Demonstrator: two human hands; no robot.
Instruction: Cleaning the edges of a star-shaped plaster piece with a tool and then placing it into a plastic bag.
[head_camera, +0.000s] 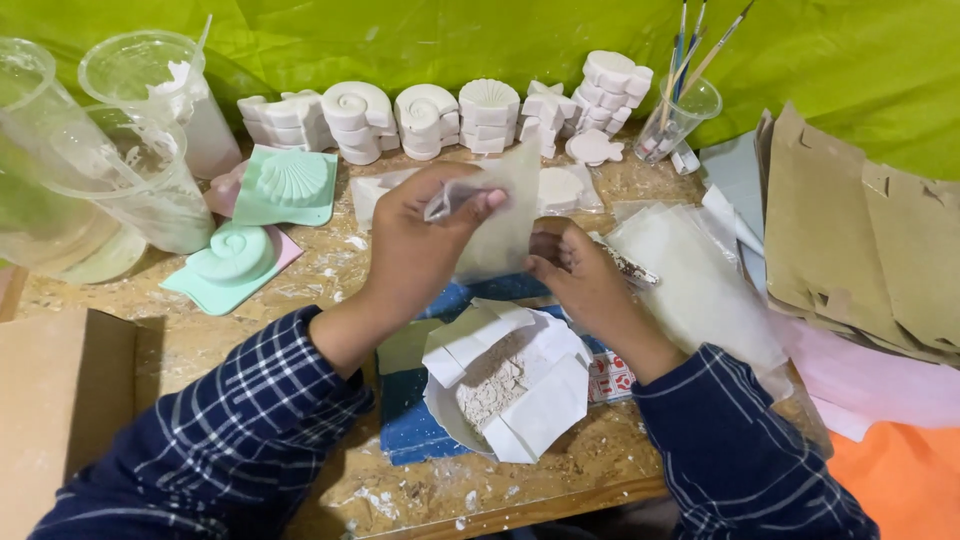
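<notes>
My left hand (425, 240) pinches the top edge of a small clear plastic bag (500, 225) and holds it up over the wooden table. My right hand (575, 275) grips the same bag from its right side, lower down. Below both hands sits a white bowl (445, 415) lined with torn white paper and holding crumbled plaster powder (495, 385). The bowl rests on a blue sheet (410, 420).
White plaster shell casts (425, 120) stand stacked along the back. Mint-green shell moulds (290, 185) lie at left beside clear plastic cups (140, 160). A glass of paintbrushes (675, 115) stands behind. Brown card pieces (850, 235) and clear bags (690, 275) lie right.
</notes>
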